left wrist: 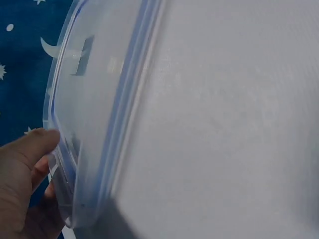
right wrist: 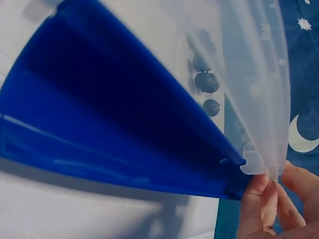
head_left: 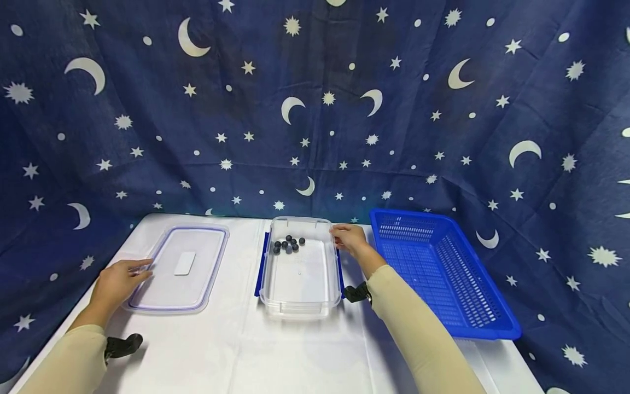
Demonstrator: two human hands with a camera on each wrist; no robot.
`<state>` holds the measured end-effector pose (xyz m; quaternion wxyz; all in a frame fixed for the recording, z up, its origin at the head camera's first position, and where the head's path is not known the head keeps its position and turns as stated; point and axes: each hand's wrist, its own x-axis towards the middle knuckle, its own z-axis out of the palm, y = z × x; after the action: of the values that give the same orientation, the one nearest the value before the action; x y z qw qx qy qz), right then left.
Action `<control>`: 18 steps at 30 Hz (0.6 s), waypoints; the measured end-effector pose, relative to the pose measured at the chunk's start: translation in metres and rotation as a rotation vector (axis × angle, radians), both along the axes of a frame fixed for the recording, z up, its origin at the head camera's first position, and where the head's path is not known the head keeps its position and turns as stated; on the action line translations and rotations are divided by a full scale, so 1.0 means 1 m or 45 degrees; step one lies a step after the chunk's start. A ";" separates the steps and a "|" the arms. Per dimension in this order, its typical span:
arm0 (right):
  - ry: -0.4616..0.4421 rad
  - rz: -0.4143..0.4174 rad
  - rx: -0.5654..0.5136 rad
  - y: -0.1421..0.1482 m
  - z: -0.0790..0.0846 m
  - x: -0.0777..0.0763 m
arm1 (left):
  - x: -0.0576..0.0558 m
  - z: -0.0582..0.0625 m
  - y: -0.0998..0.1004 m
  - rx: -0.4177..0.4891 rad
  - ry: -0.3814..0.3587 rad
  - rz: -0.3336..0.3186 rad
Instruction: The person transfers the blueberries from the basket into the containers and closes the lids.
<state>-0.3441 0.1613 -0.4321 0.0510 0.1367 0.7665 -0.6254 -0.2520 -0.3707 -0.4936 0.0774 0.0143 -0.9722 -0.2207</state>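
A clear plastic container (head_left: 299, 284) with blue side latches stands mid-table, several blueberries (head_left: 288, 244) gathered toward its far left part. At its far right corner, my right hand (head_left: 350, 237) pinches the rim between thumb and fingers. The blue latch flap (right wrist: 119, 114) hangs folded out beside those fingers in the right wrist view. To the left lies a translucent lid (head_left: 169, 295) with a blue-violet seal and a white rectangle in its middle. My left hand (head_left: 116, 285) pinches the lid's left edge, its thumb on top and its other fingers under the edge.
A blue perforated basket (head_left: 492, 332) stands on the right, next to my right forearm. White cloth (head_left: 290, 361) covers the table. A dark blue curtain (head_left: 315, 142) with moons and stars hangs behind the table's back edge and along both sides.
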 end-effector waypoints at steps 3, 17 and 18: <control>-0.020 0.005 0.003 0.001 0.002 0.000 | -0.001 -0.002 -0.002 -0.014 -0.013 -0.001; 0.170 0.056 0.320 -0.054 0.052 -0.014 | 0.001 -0.005 -0.010 0.103 -0.113 0.094; 0.212 0.089 0.304 -0.069 0.058 -0.014 | 0.001 -0.005 -0.011 0.112 -0.119 0.095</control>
<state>-0.3580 0.0919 -0.3737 -0.0078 0.0626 0.8413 -0.5369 -0.2514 -0.3818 -0.4987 0.0393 0.0643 -0.9629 -0.2592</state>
